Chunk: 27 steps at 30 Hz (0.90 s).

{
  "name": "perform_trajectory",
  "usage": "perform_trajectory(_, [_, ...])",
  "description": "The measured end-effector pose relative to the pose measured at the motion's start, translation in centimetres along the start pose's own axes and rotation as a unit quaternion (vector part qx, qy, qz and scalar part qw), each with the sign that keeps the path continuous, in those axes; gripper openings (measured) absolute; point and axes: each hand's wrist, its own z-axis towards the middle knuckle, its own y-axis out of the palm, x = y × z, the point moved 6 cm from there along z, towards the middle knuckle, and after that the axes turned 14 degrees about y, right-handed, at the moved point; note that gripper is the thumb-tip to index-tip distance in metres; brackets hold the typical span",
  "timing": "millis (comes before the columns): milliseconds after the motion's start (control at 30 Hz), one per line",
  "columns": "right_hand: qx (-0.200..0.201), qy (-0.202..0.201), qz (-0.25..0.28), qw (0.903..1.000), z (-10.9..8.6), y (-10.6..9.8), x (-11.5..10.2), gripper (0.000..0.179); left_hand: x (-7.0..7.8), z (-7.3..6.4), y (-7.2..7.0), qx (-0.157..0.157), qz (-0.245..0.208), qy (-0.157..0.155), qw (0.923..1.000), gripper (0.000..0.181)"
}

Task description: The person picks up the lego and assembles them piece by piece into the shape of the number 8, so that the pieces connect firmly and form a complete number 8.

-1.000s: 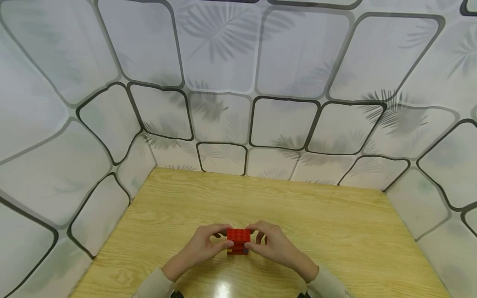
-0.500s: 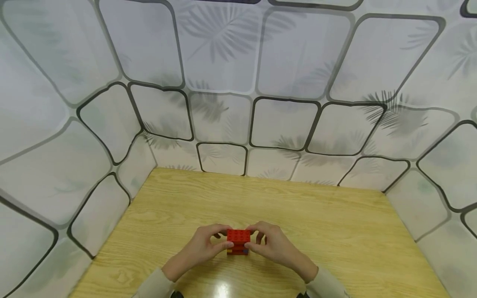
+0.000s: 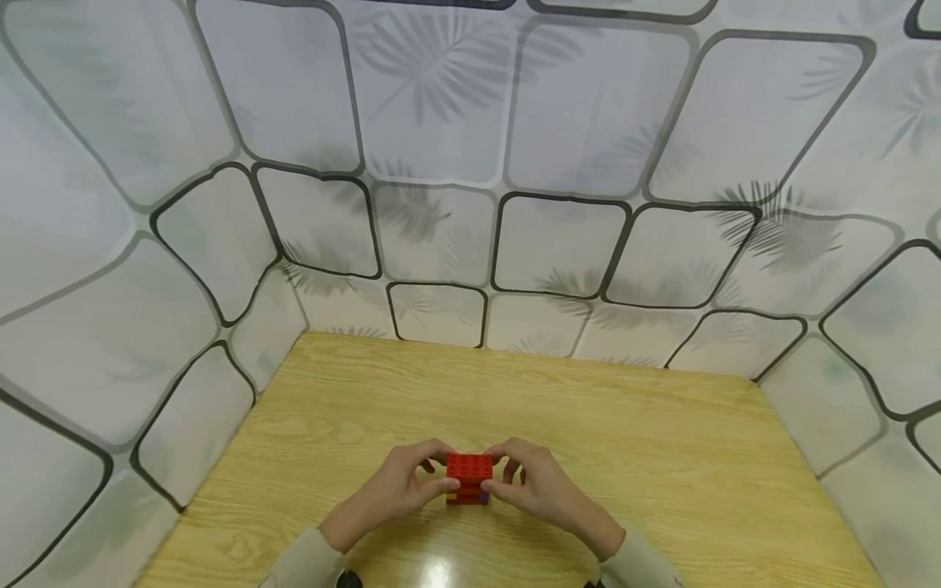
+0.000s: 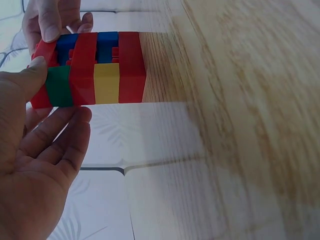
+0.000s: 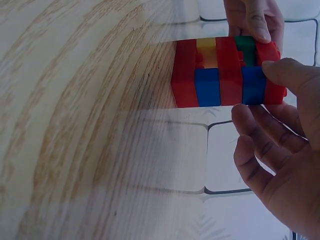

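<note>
A block stack (image 3: 469, 493) stands upright on the wooden table, with the studs of its red top brick (image 3: 470, 465) facing up. My left hand (image 3: 400, 482) pinches the upper left end, thumb in front and fingers behind. On the upper right end, my right hand (image 3: 542, 483) does likewise. Between red layers in the left wrist view sit a green brick (image 4: 59, 86) and a yellow brick (image 4: 107, 83). Two blue bricks fill the other end, the lower blue brick (image 5: 207, 87) and upper blue brick (image 5: 254, 85) showing in the right wrist view. The fingertips behind are partly hidden.
The light wood table (image 3: 529, 400) reaches back to a pale patterned cloth wall (image 3: 559, 245). Similar cloth closes off the left and right sides. A bright light reflection lies on the tabletop near the front.
</note>
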Motion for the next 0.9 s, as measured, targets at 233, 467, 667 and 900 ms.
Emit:
perform_trajectory(233, [-0.003, -0.009, 0.005, 0.9999, 0.00, 0.01, -0.12, 0.032, -0.26, -0.07, 0.06, -0.003, 0.009, 0.011, 0.9999, 0.025])
perform_trajectory(467, [-0.004, -0.006, 0.004, 1.0000, -0.02, 0.01, -0.10, 0.033, -0.16, -0.03, -0.02, -0.004, 0.017, 0.014, 0.9998, 0.025])
perform_trajectory(667, [-0.002, -0.011, 0.002, 0.9999, -0.09, 0.04, 0.02, 0.033, -0.21, -0.13, 0.13, -0.004, 0.021, 0.016, 0.9996, 0.026])
perform_trajectory(900, [0.002, -0.022, 0.007, 0.9997, -0.16, 0.00, -0.05, 0.033, -0.16, -0.19, 0.20, 0.005, 0.032, 0.031, 0.9990, 0.027])
